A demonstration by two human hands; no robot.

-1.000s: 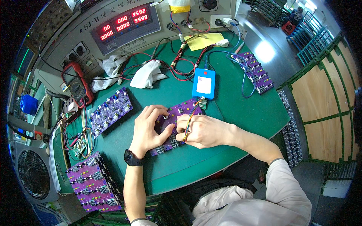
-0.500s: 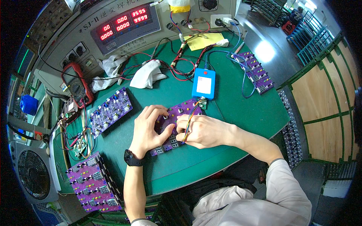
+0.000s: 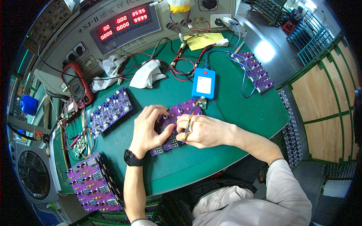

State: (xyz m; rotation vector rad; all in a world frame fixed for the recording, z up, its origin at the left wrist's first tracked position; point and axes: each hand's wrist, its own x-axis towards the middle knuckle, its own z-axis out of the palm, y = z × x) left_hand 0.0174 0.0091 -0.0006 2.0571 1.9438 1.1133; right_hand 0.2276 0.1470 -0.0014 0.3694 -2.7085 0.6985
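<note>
A purple circuit board [image 3: 183,107] with small buttons and digit displays lies slantwise on the green work table [image 3: 203,165]. My left hand [image 3: 150,126] rests on its left part, thumb and fingers spread apart and pressing on the surface. Over the board's middle, my right hand [image 3: 201,130] is closed in a pinch on a multicoloured wire cable [image 3: 187,126]. The cable's lower end is hidden under those fingers. Its other end runs up to a small green board [image 3: 203,103] at the blue box [image 3: 204,83], which has a red button and a white label.
Another purple board [image 3: 111,110] lies left, and stacked boards [image 3: 94,184] stand at front left. More boards [image 3: 254,73] lie far right under a blue cable. A multimeter [image 3: 77,88], white gloves [image 3: 147,74] and tangled leads [image 3: 183,62] lie before the instrument panel [image 3: 126,28].
</note>
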